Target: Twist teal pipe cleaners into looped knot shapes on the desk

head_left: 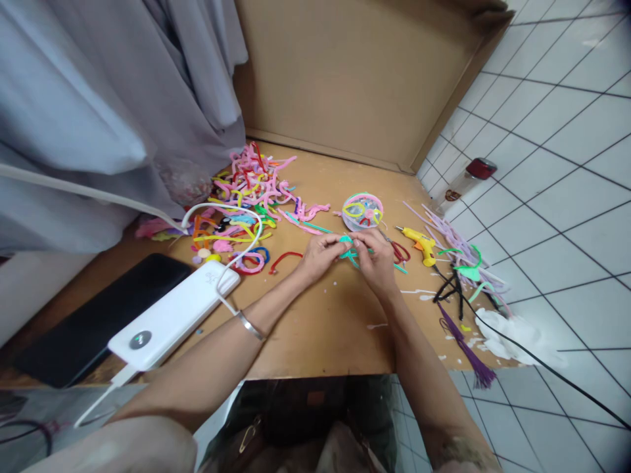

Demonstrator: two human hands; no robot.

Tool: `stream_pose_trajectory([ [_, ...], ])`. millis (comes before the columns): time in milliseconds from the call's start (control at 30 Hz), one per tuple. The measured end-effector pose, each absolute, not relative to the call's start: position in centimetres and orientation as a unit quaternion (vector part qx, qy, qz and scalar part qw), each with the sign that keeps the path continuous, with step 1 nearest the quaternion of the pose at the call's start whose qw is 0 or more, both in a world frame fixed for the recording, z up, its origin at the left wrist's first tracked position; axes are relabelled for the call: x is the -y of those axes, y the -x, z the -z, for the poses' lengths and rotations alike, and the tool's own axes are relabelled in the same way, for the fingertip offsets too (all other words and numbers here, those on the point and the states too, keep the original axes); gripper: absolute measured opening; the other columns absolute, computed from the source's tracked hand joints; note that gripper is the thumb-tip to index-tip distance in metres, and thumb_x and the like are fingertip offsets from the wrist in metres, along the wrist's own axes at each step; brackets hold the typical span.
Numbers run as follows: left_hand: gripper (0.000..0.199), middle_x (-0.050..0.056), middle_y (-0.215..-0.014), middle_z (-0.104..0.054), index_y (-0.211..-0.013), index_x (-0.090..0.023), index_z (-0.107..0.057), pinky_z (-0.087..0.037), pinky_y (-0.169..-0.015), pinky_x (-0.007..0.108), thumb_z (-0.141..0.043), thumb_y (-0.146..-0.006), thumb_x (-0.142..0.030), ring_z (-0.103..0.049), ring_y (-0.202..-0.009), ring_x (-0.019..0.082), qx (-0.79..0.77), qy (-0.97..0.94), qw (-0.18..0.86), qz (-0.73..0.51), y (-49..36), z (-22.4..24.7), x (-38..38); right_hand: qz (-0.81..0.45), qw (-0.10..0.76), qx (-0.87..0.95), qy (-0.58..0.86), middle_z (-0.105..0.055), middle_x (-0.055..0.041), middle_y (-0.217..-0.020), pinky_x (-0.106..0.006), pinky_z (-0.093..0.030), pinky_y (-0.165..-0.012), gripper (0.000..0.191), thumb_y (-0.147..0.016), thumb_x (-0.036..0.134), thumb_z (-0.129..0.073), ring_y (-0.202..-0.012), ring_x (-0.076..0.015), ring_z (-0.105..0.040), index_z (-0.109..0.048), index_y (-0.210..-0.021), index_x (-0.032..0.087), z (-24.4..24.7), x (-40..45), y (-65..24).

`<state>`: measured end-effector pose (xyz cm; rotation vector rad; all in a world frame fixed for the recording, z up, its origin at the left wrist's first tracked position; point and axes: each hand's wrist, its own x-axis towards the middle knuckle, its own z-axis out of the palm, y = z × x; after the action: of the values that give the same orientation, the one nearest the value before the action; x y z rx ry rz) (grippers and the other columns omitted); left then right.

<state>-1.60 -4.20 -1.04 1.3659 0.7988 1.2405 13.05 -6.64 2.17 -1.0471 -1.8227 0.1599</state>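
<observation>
Both of my hands meet above the middle of the table, fingers pinched around a turquoise pipe cleaner. It is bent into a small coiled shape, with loose ends sticking out below and to the right. My left hand grips it from the left, thumb and forefinger together. From the right, my right hand pinches the same piece. Just past my right fingers lie red-handled scissors, partly hidden by that hand. A round clear tub with coloured bits in it stands beyond my fingertips.
A heap of coloured pipe cleaners covers the back left. A white power bank and a black phone lie at left. Right are a yellow glue gun, lilac pipe cleaners, a purple tassel and a clear bottle.
</observation>
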Motion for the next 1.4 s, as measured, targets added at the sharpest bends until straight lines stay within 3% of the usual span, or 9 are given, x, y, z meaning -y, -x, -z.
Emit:
stream_pose_trajectory([
  [600, 0.032, -0.002, -0.059, -0.054, -0.066, -0.015, -0.069, -0.034, -0.058, 0.024, -0.074, -0.069, -0.046, -0.044, -0.06, 0.011, -0.333, -0.563, 0.537, -0.533, 1.5, 0.7, 4.4, -0.257, 0.511, 0.677, 0.463, -0.069, -0.0047, -0.082, -0.034, -0.05, -0.078, 0.022, -0.084, 0.04, -0.063, -0.08, -0.0193, -0.062, -0.075, -0.081, 0.021, -1.9, 6.2, -13.4],
  [833, 0.038, -0.003, -0.05, -0.052, -0.062, -0.015, -0.063, -0.032, -0.051, 0.023, -0.078, -0.066, -0.05, -0.042, -0.049, 0.009, -0.346, -0.551, 0.548, -0.526, 1.4, 1.1, 4.0, -0.328, 0.527, 0.64, 0.453, -0.068, -0.0036, -0.082, -0.033, -0.05, -0.078, 0.017, -0.076, 0.036, -0.07, -0.08, -0.0183, -0.061, -0.077, -0.081, 0.021, -1.3, 5.7, -13.6],
  [1133, 0.04, -0.002, -0.049, -0.056, -0.061, -0.015, -0.061, -0.037, -0.048, 0.022, -0.081, -0.062, -0.049, -0.047, -0.044, 0.008, -0.37, -0.527, 0.566, -0.515, 1.0, 1.1, 4.3, -0.302, 0.528, 0.641, 0.469, -0.064, -0.0035, -0.078, -0.032, -0.049, -0.075, 0.017, -0.076, 0.037, -0.07, -0.078, -0.0181, -0.06, -0.075, -0.074, 0.02, -1.1, 5.6, -13.5],
  [1267, 0.035, -0.003, -0.048, -0.055, -0.059, -0.015, -0.061, -0.037, -0.048, 0.023, -0.08, -0.062, -0.045, -0.046, -0.044, 0.008, -0.363, -0.5, 0.578, -0.533, 1.2, 1.0, 3.9, -0.316, 0.517, 0.643, 0.468, -0.067, -0.0054, -0.087, -0.035, -0.051, -0.083, 0.024, -0.081, 0.044, -0.068, -0.087, -0.0201, -0.062, -0.076, -0.08, 0.021, -1.0, 5.9, -13.1],
  [1400, 0.032, -0.003, -0.049, -0.053, -0.059, -0.016, -0.062, -0.035, -0.048, 0.023, -0.078, -0.06, -0.043, -0.043, -0.045, 0.007, -0.351, -0.464, 0.584, -0.565, 1.5, 0.8, 3.3, -0.362, 0.527, 0.624, 0.449, -0.071, -0.0081, -0.105, -0.038, -0.051, -0.091, 0.041, -0.083, 0.052, -0.065, -0.1, -0.0225, -0.064, -0.073, -0.11, 0.023, -1.1, 6.0, -12.8],
])
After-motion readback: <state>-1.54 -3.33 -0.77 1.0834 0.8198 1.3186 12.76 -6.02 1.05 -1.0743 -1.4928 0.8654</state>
